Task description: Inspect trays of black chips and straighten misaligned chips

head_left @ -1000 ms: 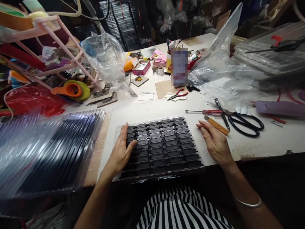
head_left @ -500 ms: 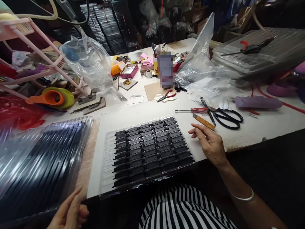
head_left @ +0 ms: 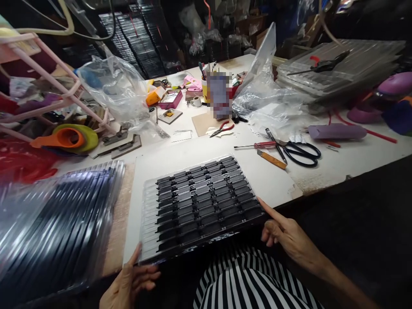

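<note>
A clear plastic tray [head_left: 148, 227] lies at the front edge of the white worktop, its front side jutting slightly over. Rows of small black ribbed parts [head_left: 206, 201] fill most of it; the strip at its left end is bare. At the tray's front left corner is my left hand [head_left: 127, 279], one digit against the side and the other fingers just below the front edge. My right hand [head_left: 286, 236] grips the front right corner, a finger stretched along the side and the rest curled beneath. Exactly where the lower fingers touch is hard to see.
Left of the tray stands a stack of filled plastic trays [head_left: 64, 223]. Scissors [head_left: 301, 153], a box cutter [head_left: 272, 159], a screwdriver [head_left: 257, 145] and pliers [head_left: 222, 128] lie behind and to the right. Plastic bags [head_left: 273, 111] and a pink rack [head_left: 48, 81] stand farther back.
Both hands have come in to the tray's front corners: the left moved right, the right moved down and toward me. The tray looks slightly turned, and the camera view has shifted a little.
</note>
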### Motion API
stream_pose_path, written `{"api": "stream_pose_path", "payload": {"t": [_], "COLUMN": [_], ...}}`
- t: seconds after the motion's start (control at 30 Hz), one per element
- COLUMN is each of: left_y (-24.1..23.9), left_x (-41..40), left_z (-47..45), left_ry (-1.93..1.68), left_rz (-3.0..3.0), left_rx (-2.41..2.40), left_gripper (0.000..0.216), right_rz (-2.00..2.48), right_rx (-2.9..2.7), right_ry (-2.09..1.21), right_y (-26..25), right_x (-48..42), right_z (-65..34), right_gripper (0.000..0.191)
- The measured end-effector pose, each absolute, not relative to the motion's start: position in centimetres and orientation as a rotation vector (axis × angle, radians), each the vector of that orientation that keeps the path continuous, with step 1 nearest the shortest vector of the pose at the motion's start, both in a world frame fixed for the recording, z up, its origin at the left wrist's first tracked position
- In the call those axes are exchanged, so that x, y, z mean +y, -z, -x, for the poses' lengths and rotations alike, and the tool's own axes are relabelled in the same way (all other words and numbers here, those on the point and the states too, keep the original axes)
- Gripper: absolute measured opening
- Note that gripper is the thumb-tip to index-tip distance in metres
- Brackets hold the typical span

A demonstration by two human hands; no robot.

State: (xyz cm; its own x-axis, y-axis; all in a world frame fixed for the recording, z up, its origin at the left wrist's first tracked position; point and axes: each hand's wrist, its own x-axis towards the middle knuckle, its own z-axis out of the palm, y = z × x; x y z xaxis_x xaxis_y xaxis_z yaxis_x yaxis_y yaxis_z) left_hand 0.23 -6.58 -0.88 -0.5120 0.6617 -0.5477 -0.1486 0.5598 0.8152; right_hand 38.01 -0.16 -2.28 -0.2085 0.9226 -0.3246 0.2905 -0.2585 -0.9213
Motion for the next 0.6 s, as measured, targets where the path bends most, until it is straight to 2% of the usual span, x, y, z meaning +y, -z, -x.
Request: {"api": "stream_pose_path", "payload": {"t": [0.1, 0.17, 0.23, 0.4, 0.5, 0.6], "left_y": [0.9, 1.0, 1.0, -0.6, -2.4, -3.6], "left_x": [-7.2, -7.4, -7.5, -6.4, -4.7, -2.8], "left_z": [0.3, 0.7, 0.9, 0.3, -0.4, -0.8], "left_ry": [-1.169, -1.273, -1.37, -1.484, -1.491, -1.43], "left_rz": [-0.361, -0.267, -0.181, -0.114, -0.063, -0.128], "left_rx": [1.85, 1.803, 1.709, 1.534, 1.386, 1.27], "left_gripper": [0.053, 0.045, 0.043, 0.049, 0.052, 0.052], "right_rz": [1.484, 1.505, 1.501, 1.296, 1.246, 1.214], "right_rx": [-1.409, -1.283, -1.099, -0.763, -0.8, -0.862], "right_ry": [-1.468, -1.443, -1.448, -1.62, -1.706, -1.752], "right_y": [3.0, 2.9, 2.3, -0.7, -2.0, -2.2], "right_x": [-1.0, -1.2, -1.0, 1.7, 4.0, 5.8], "right_z": [-38.4, -38.5, -38.4, -36.5, -34.6, -32.8], "right_gripper": [0.054, 0.045, 0.042, 0.054, 0.042, 0.048]}}
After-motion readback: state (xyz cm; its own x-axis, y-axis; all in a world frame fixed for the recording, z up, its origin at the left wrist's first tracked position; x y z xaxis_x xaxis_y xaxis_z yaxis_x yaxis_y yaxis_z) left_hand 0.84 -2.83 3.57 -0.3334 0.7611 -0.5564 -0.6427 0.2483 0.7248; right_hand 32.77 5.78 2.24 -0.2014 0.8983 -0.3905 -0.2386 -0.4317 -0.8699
